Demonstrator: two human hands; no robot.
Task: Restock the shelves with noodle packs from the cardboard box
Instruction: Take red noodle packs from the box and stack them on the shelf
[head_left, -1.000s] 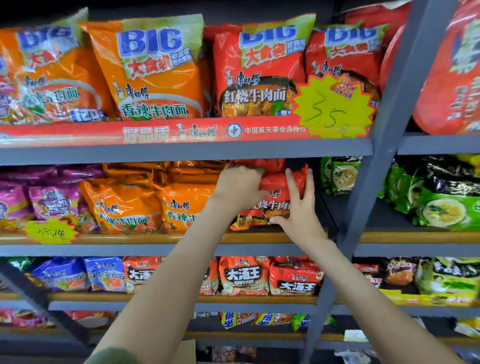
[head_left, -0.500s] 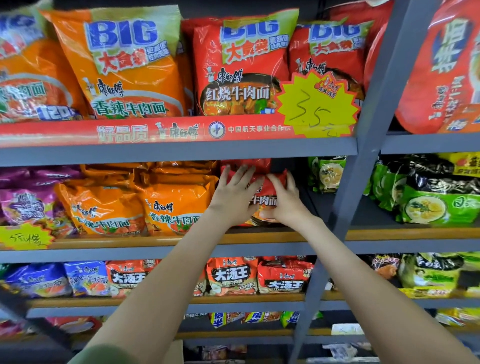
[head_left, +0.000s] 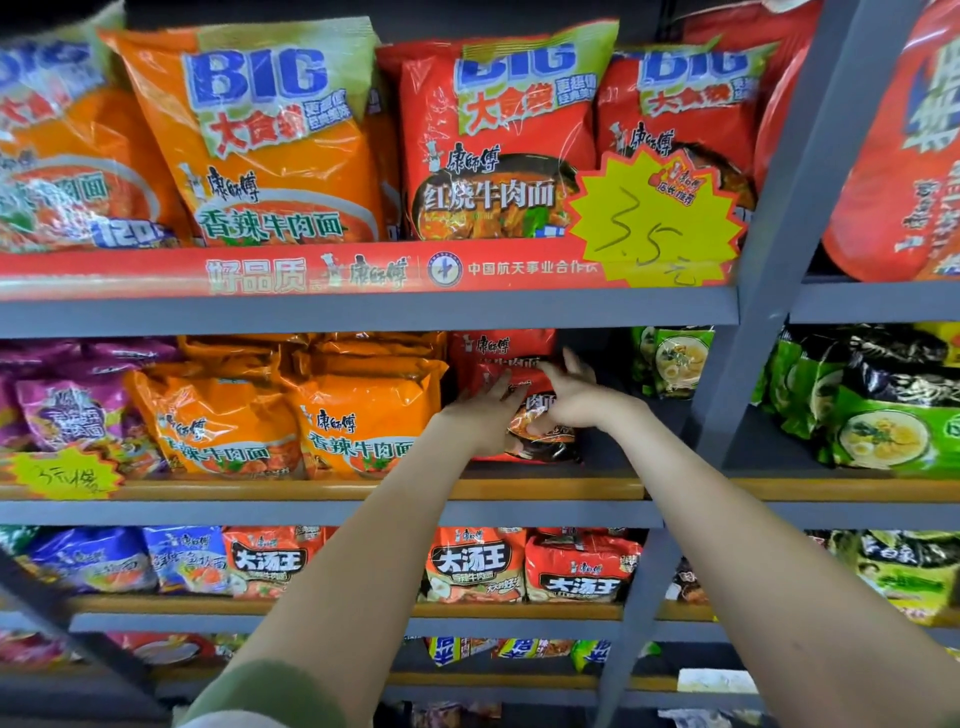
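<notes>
— Noodle pack (head_left: 540, 441), the red one: where is it?
— On the middle shelf (head_left: 519, 488), just right of the orange packs (head_left: 358, 421).
— And the hands?
— The left hand (head_left: 480, 415) and right hand (head_left: 574, 397) both touch it with straight, open fingers, gripping nothing. It looks like the seating step. Next, I'd judge, let go and fetch another pack from the cardboard box, which isn't in view.
</notes>
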